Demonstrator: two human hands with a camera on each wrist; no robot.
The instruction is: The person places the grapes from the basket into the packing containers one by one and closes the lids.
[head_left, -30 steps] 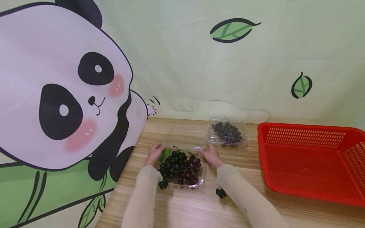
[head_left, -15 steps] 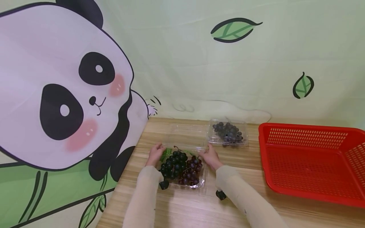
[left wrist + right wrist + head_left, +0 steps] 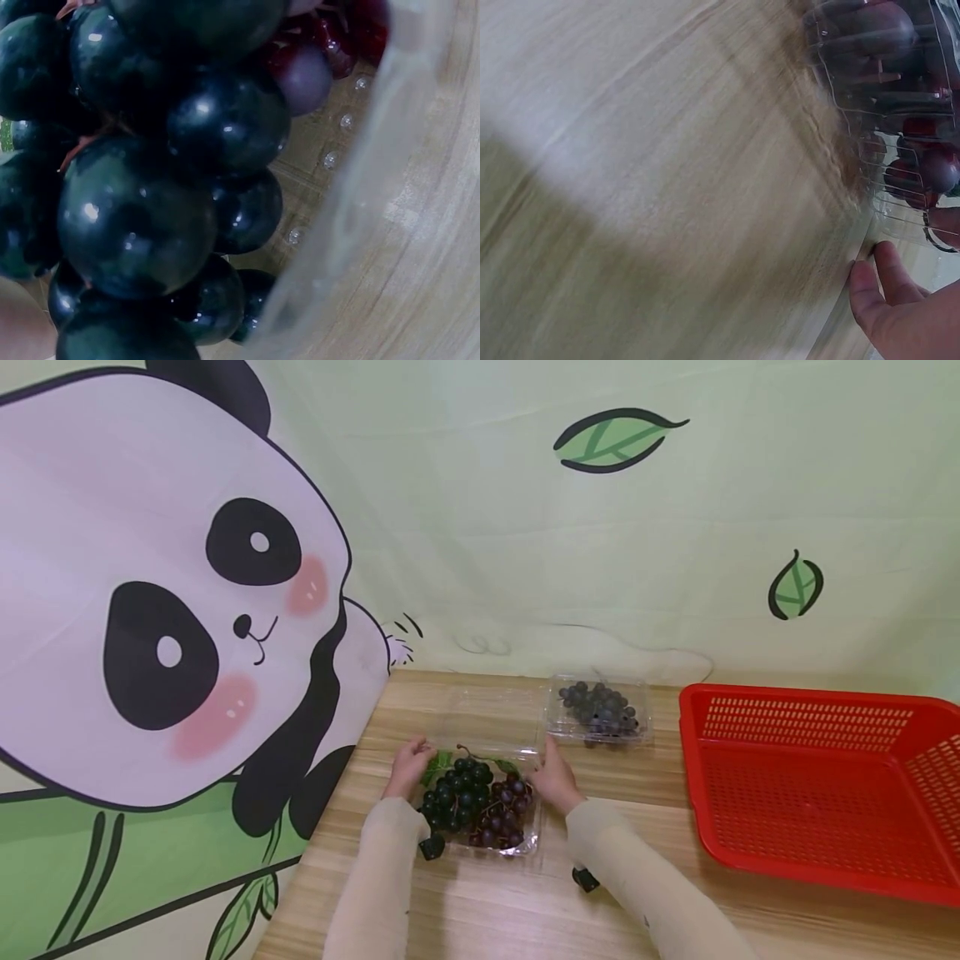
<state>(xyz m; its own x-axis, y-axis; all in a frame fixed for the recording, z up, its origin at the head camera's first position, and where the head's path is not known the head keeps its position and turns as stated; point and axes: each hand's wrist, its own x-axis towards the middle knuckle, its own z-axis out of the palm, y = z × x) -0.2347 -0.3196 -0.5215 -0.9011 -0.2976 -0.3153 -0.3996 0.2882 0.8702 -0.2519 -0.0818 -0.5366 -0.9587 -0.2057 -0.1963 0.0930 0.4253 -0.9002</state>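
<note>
A clear plastic fruit box (image 3: pixel 531 842) lies on the table with its clear lid (image 3: pixel 491 718) folded back behind it. Inside are a dark, nearly black bunch of grapes (image 3: pixel 457 793) on the left, a reddish-purple bunch (image 3: pixel 501 814) on the right, and green leaves (image 3: pixel 437 766) along the back. My left hand (image 3: pixel 408 768) holds the box at its back left corner; its fingers are mostly out of the left wrist view. At the back right corner my right hand (image 3: pixel 557 778) grips the wall, thumb at the rim and fingers (image 3: pixel 892 274) outside, low by the table.
A second clear box (image 3: pixel 555 727) with dark grapes (image 3: pixel 597 708) stands behind, to the right. A large red plastic basket (image 3: pixel 693 793) occupies the right side of the wooden table (image 3: pixel 510 918). A panda-printed cloth (image 3: pixel 480 527) hangs behind.
My right hand has shifted slightly at the back right corner, and a leaf there now shows more fully over the grapes. The left hand and the box have stayed nearly in place.
</note>
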